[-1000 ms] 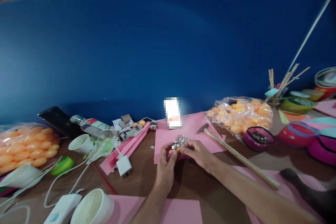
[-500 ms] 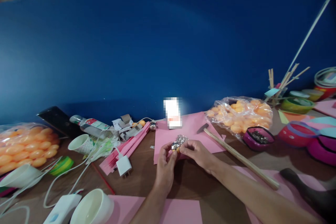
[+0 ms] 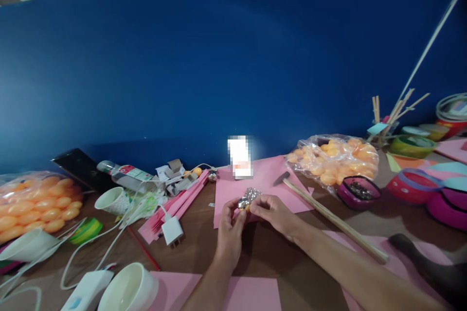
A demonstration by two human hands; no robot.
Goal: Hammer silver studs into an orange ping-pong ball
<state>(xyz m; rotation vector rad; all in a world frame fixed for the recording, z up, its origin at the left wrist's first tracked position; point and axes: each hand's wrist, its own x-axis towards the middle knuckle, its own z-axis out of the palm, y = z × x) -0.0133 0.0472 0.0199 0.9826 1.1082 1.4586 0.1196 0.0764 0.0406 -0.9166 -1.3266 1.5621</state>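
My left hand (image 3: 229, 228) and my right hand (image 3: 275, 213) meet over the near edge of a pink paper sheet (image 3: 270, 175). Between their pinched fingertips they hold a small orange ball studded with shiny silver pieces (image 3: 246, 198). Both hands have their fingers closed on it. A hammer with a long wooden handle (image 3: 330, 218) lies just right of my right hand, its dark head resting on the pink sheet.
Bags of orange balls lie at the far left (image 3: 34, 204) and right of centre (image 3: 333, 158). A magenta bowl of small metal pieces (image 3: 359, 192), coloured bowls (image 3: 412, 187), white cups (image 3: 129, 289), chargers with cables (image 3: 171, 229), a bottle (image 3: 126, 175) and a blue partition (image 3: 233, 68) surround me.
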